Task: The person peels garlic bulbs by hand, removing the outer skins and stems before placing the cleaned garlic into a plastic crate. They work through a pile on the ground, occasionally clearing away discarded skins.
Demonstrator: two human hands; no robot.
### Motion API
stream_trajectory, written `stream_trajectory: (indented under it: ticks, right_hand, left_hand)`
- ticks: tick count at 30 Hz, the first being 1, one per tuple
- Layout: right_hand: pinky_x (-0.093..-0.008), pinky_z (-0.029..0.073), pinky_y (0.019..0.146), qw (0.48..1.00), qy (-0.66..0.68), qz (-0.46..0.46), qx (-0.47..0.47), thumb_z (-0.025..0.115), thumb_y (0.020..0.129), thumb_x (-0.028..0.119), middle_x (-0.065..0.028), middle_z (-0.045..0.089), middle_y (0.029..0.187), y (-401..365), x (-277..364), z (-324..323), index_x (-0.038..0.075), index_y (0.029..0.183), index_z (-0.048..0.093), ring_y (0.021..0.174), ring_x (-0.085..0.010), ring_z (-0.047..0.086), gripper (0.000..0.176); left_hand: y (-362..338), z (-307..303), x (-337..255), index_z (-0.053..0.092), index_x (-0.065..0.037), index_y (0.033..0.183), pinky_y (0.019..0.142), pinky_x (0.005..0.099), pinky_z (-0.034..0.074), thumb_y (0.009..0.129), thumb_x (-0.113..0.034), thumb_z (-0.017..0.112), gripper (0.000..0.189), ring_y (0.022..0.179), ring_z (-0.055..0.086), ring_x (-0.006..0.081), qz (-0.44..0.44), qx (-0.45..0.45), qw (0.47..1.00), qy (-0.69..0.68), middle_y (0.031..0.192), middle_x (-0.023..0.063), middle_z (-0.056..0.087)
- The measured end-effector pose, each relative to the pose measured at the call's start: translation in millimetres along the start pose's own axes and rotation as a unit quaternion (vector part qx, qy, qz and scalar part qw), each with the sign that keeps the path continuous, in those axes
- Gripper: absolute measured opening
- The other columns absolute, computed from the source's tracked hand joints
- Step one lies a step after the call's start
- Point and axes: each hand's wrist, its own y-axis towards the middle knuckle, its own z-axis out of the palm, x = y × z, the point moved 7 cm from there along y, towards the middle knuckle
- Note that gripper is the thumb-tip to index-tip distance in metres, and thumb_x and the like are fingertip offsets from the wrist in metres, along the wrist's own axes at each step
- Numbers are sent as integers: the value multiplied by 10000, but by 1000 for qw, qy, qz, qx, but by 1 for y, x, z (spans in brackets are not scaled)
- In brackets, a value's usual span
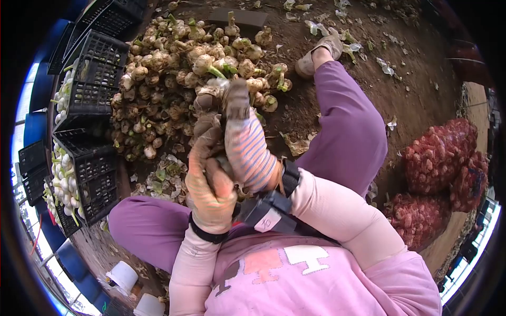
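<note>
A large heap of garlic bulbs [158, 89], soil-stained and some with green stems, lies in front of my hands. My right hand [243, 139], in a striped glove with dark fingertips, reaches to the heap's near edge, its fingers drawn together. A larger-looking garlic bulb [202, 64] has its green stem running down to those fingertips; the grip on the stem is partly hidden. My left hand [211, 184], in an orange and dark glove, is closed just left of the right hand, its fingers pointing at the heap. What it holds, if anything, is hidden.
Black crates [97, 79] of whiter trimmed garlic stand at the left. Red net sacks [440, 158] sit at the right. Peeled skins [163, 176] litter the soil near my left knee. White buckets [124, 276] are at lower left; a bare foot-end shoe [305, 66] rests beyond.
</note>
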Motion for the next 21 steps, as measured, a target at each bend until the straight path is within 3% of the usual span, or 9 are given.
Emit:
stream_trajectory:
  ticks: [1,2,4,6,9,14,16,20,21]
  right_hand:
    - [-245,408,467,997,-61,-37,38,430,819,684,-12,547,755,4,4,-7,72,967,565,554,-95,502,644]
    - [-240,364,434,989,-136,-59,-6,325,807,745,4,509,609,7,18,-10,88,854,574,488,-97,460,704]
    - [-229,355,462,998,-33,48,-22,308,791,769,24,444,621,23,11,-24,74,961,553,507,-89,390,756]
    - [-267,393,546,998,10,49,-49,314,790,768,2,451,684,25,7,-21,73,997,528,586,-125,422,756]
    - [-351,426,754,979,132,18,156,385,836,681,-88,467,867,23,13,-3,55,1126,449,848,-238,471,693]
    - [-335,456,718,992,30,-59,107,394,883,602,-129,559,942,6,22,6,47,1084,513,796,-223,535,602]
    - [-323,461,698,984,-48,-118,126,399,884,597,-121,577,930,2,27,11,50,1085,525,767,-204,545,596]
    - [-233,441,674,974,-61,-146,162,576,901,251,-24,584,896,-4,19,22,57,1141,522,780,-121,549,313]
    - [-236,449,734,980,-106,-60,157,571,888,171,-36,565,958,-11,13,18,31,1160,500,838,-113,543,313]
  left_hand:
    - [-6,4,10,333,27,1323,996,351,363,939,-162,448,444,1156,476,246,-111,49,988,-98,1271,157,465]
    - [-13,16,9,262,20,1376,1054,398,288,929,-169,465,526,1271,359,286,-1,102,986,-134,1367,188,357]
    - [-24,21,-4,224,28,1399,655,212,441,794,77,380,626,641,498,84,-27,181,982,-52,1136,156,563]
    - [-8,-1,12,208,-39,1422,546,269,486,872,-149,448,610,640,597,170,-85,-21,966,-243,1287,255,443]
    - [-3,-9,10,281,-81,1402,461,256,466,870,-251,480,593,651,603,201,-197,-7,826,-529,1299,260,432]
    - [3,-11,6,364,-73,1355,480,242,489,855,-187,459,521,696,606,193,-200,-16,775,-599,1261,193,493]
    - [-12,-15,25,420,-57,1311,468,238,482,850,-182,460,480,706,588,189,-348,-221,762,-499,1170,157,557]
    - [-15,-30,64,553,-19,1060,428,221,394,876,-262,471,316,668,551,134,-313,-106,735,-592,911,70,611]
    - [-11,-35,60,555,-25,969,431,202,370,878,-308,492,304,665,546,115,-344,-90,743,-566,853,53,600]
